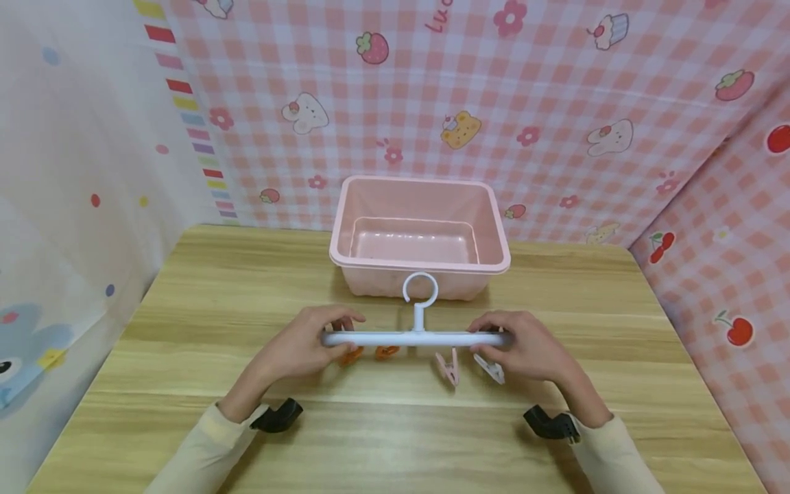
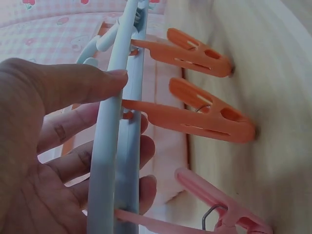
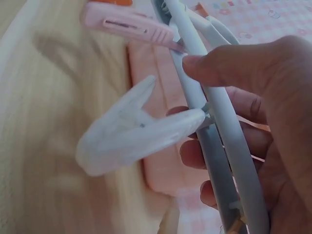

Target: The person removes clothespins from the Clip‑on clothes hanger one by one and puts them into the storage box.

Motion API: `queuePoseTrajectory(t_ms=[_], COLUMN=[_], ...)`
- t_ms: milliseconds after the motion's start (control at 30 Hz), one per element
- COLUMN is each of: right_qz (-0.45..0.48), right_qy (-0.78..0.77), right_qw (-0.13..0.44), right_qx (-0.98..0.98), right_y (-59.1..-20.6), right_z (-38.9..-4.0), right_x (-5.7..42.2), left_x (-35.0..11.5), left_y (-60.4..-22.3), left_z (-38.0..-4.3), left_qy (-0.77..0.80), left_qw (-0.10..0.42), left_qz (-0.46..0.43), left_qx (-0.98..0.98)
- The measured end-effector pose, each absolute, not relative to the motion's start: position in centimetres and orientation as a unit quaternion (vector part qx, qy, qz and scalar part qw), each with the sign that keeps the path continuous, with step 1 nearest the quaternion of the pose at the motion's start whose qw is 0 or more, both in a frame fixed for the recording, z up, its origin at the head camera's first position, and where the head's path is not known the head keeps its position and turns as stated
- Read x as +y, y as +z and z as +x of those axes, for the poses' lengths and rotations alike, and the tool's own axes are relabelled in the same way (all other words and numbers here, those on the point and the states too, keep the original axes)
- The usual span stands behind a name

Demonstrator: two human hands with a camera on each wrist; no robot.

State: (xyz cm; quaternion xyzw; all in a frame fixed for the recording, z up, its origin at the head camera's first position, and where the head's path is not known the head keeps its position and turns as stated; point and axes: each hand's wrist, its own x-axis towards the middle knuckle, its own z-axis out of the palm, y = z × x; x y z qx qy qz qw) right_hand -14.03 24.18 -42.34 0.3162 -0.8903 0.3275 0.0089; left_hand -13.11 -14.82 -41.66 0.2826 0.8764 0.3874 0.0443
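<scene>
Holding the white hanger [image 1: 418, 338] level by both ends is judged to be the step in hand. The hanger is located on the near side of the pink bin, with its bar set crosswise and its hook [image 1: 436, 291] turned upward. Clips are suspended below the bar: two orange clips [image 2: 190, 119] and a pink clip [image 2: 224, 214] are seen in the left wrist view, a pale pink clip [image 3: 129, 23] and a white clip [image 3: 139, 139] in the right. Whether the surface is touched by any clip cannot be told.

One end of the bar is pinched by the left hand [image 1: 308, 343], the other by the right hand [image 1: 527, 345]; in each case the thumb is laid on the near rail and the fingers are placed behind the far rail. Grip force should be shared equally, so that tilting and swinging of the clips are limited. Thin clip stems should not be squeezed, as they could be bent or unseated. Any turn should be made with both wrists together.

Beyond the bar, the pink bin [image 1: 376, 279] is set on the wooden surface [image 1: 395, 439], near the checked backdrop [image 1: 370, 89]. Clearance between hook and bin should be checked before any forward movement.
</scene>
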Motion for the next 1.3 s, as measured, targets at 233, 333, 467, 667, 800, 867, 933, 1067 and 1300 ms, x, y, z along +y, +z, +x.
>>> queuePoseTrajectory(t_ms=[233,333,467,667,800,867,933,1067,1300], right_qz=[0.330,0.333,0.334,0.345,0.355,0.355,0.352,0.354,0.362], right_qy=[0.314,0.308,0.301,0.292,0.288,0.287,0.286,0.284,0.303], right_qw=[0.062,0.073,0.079,0.099,0.113,0.114,0.112,0.118,0.129], right_qx=[-0.888,-0.888,-0.889,-0.887,-0.882,-0.882,-0.884,-0.883,-0.872], right_y=[-41.5,-41.1,-40.5,-39.6,-39.2,-39.0,-38.7,-38.3,-37.4], right_z=[-14.1,-14.1,-14.2,-14.3,-14.4,-14.4,-14.4,-14.6,-15.0], right_x=[24.2,24.1,23.9,23.6,23.4,23.2,23.0,22.7,22.5], left_x=[-14.0,-13.6,-13.2,-12.7,-12.5,-12.5,-12.6,-12.8,-13.3], left_y=[-41.2,-40.9,-40.7,-40.5,-40.6,-40.6,-40.4,-40.0,-39.0], left_z=[-13.7,-13.8,-13.8,-13.8,-13.9,-13.8,-13.7,-13.6,-13.6], left_qy=[0.385,0.385,0.382,0.379,0.379,0.381,0.381,0.371,0.352], left_qw=[0.020,0.022,0.023,0.007,0.000,-0.002,-0.009,-0.037,-0.074], left_qz=[0.294,0.297,0.301,0.313,0.316,0.311,0.304,0.294,0.296], left_qx=[0.875,0.874,0.873,0.871,0.870,0.870,0.873,0.880,0.885])
